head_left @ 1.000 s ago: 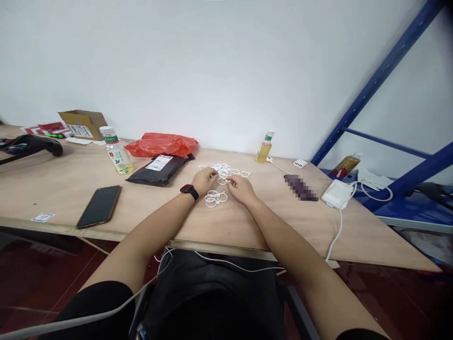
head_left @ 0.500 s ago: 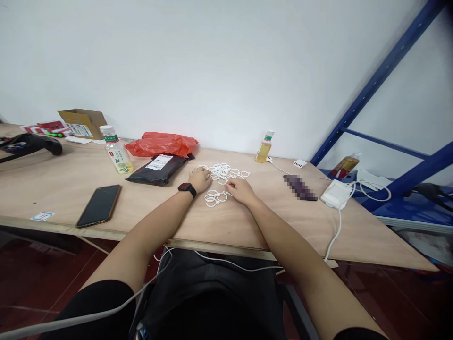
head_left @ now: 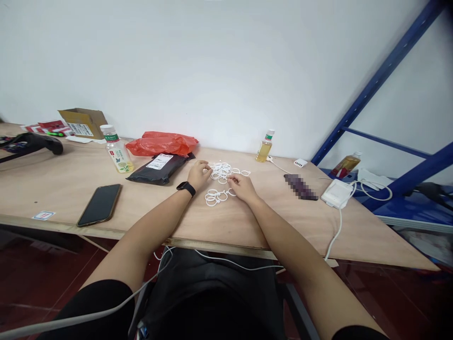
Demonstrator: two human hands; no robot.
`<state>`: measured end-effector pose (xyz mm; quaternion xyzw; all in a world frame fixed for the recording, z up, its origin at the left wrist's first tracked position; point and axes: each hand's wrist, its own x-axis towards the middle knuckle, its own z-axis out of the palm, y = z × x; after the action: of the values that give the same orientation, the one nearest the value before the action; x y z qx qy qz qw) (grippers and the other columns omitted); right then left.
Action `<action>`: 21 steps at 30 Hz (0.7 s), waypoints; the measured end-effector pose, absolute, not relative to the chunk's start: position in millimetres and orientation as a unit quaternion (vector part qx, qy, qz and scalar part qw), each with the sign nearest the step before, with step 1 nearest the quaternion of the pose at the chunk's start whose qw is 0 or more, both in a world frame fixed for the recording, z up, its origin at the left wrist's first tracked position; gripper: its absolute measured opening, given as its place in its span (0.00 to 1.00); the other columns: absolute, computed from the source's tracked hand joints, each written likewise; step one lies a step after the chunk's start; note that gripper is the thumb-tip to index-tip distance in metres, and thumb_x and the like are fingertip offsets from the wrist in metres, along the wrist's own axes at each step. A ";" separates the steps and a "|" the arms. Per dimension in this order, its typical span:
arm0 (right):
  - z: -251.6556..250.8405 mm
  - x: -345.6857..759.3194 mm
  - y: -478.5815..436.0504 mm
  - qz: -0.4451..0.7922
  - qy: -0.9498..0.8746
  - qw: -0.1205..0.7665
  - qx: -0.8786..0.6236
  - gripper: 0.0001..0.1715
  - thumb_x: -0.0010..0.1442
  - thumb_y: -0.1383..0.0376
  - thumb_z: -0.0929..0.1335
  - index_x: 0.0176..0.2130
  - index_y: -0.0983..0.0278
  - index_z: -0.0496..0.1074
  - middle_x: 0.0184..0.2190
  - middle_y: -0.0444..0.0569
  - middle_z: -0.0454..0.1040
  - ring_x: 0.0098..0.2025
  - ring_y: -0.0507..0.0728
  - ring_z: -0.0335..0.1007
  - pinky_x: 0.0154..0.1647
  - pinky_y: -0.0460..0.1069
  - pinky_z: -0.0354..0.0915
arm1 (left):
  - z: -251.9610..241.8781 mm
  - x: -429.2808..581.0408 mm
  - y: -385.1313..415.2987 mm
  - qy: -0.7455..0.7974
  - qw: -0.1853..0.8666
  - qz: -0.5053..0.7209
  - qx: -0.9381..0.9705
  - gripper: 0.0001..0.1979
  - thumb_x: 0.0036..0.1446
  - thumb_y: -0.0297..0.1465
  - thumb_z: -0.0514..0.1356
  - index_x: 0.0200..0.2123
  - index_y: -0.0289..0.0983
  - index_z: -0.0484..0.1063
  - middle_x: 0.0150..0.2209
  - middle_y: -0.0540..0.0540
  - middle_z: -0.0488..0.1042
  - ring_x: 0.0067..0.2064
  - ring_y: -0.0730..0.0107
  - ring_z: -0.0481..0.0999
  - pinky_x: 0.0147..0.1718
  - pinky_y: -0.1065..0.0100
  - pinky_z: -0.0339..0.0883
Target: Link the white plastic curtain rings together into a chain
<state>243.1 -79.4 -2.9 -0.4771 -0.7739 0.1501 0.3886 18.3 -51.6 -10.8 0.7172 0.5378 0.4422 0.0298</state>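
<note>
A pile of thin white rings (head_left: 221, 170), each with a small knob or tab, lies on the wooden table. My left hand (head_left: 199, 174), with a dark watch on its wrist, is at the pile's left edge; its fingers are bent, with a gap between thumb and forefinger. My right hand (head_left: 243, 186) reaches the pile's near right edge, thumb and forefinger pinched together. Whether a ring is between them is too small to tell. Nearer me lies a smaller group of white rings (head_left: 212, 197), one of them partly beside my right hand.
Left of the hands are a black parcel (head_left: 152, 175), a red plastic bag (head_left: 163, 143), a bottle (head_left: 118, 156) and a phone (head_left: 99, 205). Toward the right are another bottle (head_left: 264, 150), a blurred dark object (head_left: 300, 187) and a white charger (head_left: 337, 193) with a cable.
My right hand has moved slightly away from me, from the nearer ring group to the pile's edge, leaving a ring in that group more exposed. My left hand has lifted a little off the pile.
</note>
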 end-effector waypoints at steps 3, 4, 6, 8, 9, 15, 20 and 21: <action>-2.7 244.1 -77.4 0.169 -0.748 0.443 -0.465 0.18 0.60 0.59 0.67 0.47 0.62 0.77 0.38 0.49 0.79 0.36 0.55 0.72 0.39 0.50 0.66 | -1.7 30.3 -65.6 0.430 0.055 0.496 0.752 0.05 0.58 0.31 0.61 0.31 0.37 0.75 0.49 0.41 0.74 0.52 0.61 0.73 0.55 0.57 0.66; -3.0 244.4 -76.7 0.183 -0.742 0.456 -0.457 0.19 0.60 0.59 0.67 0.49 0.62 0.77 0.39 0.50 0.79 0.37 0.56 0.72 0.40 0.50 0.67 | -0.2 34.7 -69.9 0.406 0.058 0.497 0.765 0.05 0.57 0.31 0.62 0.30 0.38 0.75 0.51 0.41 0.74 0.53 0.60 0.73 0.56 0.56 0.65; -4.1 244.8 -75.3 0.212 -0.734 0.469 -0.444 0.21 0.60 0.58 0.67 0.51 0.62 0.76 0.41 0.50 0.79 0.38 0.56 0.73 0.40 0.50 0.68 | 0.4 42.8 -76.6 0.367 0.066 0.483 0.792 0.03 0.57 0.31 0.63 0.31 0.38 0.75 0.53 0.41 0.73 0.55 0.60 0.73 0.57 0.56 0.65; -5.2 244.8 -74.3 0.237 -0.729 0.474 -0.434 0.20 0.60 0.57 0.67 0.48 0.62 0.77 0.39 0.50 0.79 0.37 0.56 0.73 0.38 0.50 0.68 | -0.8 48.4 -80.1 0.349 0.067 0.468 0.809 0.04 0.57 0.31 0.63 0.30 0.38 0.74 0.52 0.42 0.75 0.54 0.60 0.74 0.56 0.55 0.65; -5.6 244.6 -74.1 0.245 -0.727 0.475 -0.431 0.19 0.60 0.57 0.67 0.47 0.62 0.78 0.38 0.49 0.79 0.37 0.56 0.73 0.38 0.50 0.68 | -1.5 50.1 -81.0 0.344 0.068 0.463 0.814 0.04 0.57 0.31 0.63 0.30 0.38 0.74 0.51 0.42 0.76 0.53 0.60 0.74 0.56 0.55 0.66; -5.6 242.2 -76.8 0.260 -0.732 0.466 -0.423 0.15 0.59 0.57 0.68 0.41 0.61 0.79 0.32 0.47 0.79 0.36 0.57 0.73 0.36 0.50 0.68 | -0.8 50.8 -82.2 0.356 0.094 0.450 0.814 0.10 0.59 0.35 0.62 0.44 0.40 0.75 0.44 0.44 0.79 0.48 0.60 0.76 0.51 0.56 0.68; -4.0 239.5 -80.3 0.291 -0.721 0.469 -0.418 0.15 0.58 0.56 0.68 0.40 0.61 0.80 0.31 0.47 0.79 0.30 0.55 0.72 0.32 0.49 0.68 | -0.8 52.1 -81.4 0.379 0.103 0.462 0.795 0.09 0.61 0.38 0.61 0.38 0.39 0.76 0.38 0.45 0.80 0.43 0.62 0.77 0.47 0.59 0.69; -3.5 238.8 -80.7 0.306 -0.717 0.470 -0.414 0.15 0.58 0.56 0.69 0.40 0.61 0.80 0.31 0.47 0.79 0.28 0.54 0.71 0.31 0.49 0.68 | -1.1 52.3 -81.1 0.380 0.102 0.463 0.794 0.09 0.60 0.38 0.61 0.37 0.38 0.75 0.37 0.45 0.79 0.42 0.62 0.77 0.46 0.60 0.70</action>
<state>238.8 -80.7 -3.5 -0.4144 -0.7166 0.3059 0.4703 52.3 -81.1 -1.1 0.7944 0.3797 0.4630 0.1018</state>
